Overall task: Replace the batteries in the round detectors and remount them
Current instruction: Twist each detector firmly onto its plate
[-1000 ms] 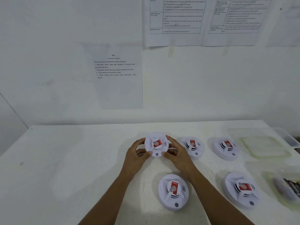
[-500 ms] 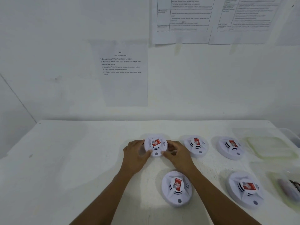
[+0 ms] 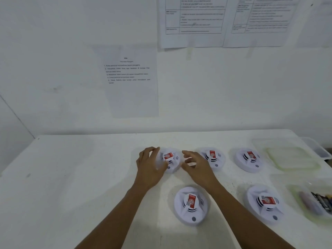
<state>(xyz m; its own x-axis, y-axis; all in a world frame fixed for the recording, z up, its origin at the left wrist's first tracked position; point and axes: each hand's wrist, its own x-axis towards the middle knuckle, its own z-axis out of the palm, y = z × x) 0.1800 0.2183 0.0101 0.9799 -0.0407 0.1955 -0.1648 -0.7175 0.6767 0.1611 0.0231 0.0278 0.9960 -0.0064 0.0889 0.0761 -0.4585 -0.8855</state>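
Several white round detectors with red labels lie on the white table [image 3: 71, 177]. The back-left detector [image 3: 170, 159] sits flat on the table between my hands. My left hand [image 3: 149, 166] cups its left side with fingers spread, and the thumb lies over its lower edge. My right hand [image 3: 196, 165] hovers just right of it, fingers apart, not touching. Two more detectors [image 3: 212, 157] [image 3: 248, 159] stand in the back row. In the front row are a detector [image 3: 191, 205] between my forearms and another detector [image 3: 265, 203] to the right.
A clear plastic container [image 3: 292, 159] with a greenish lid stands at the back right. A second clear container [image 3: 305, 211] at the right edge holds batteries [image 3: 321, 200]. Printed instruction sheets [image 3: 131, 81] hang on the wall behind the table.
Both hands lowered the back-left detector onto the table and loosened their grip. My right hand has drawn away to the right, and the fingers of both hands have spread.
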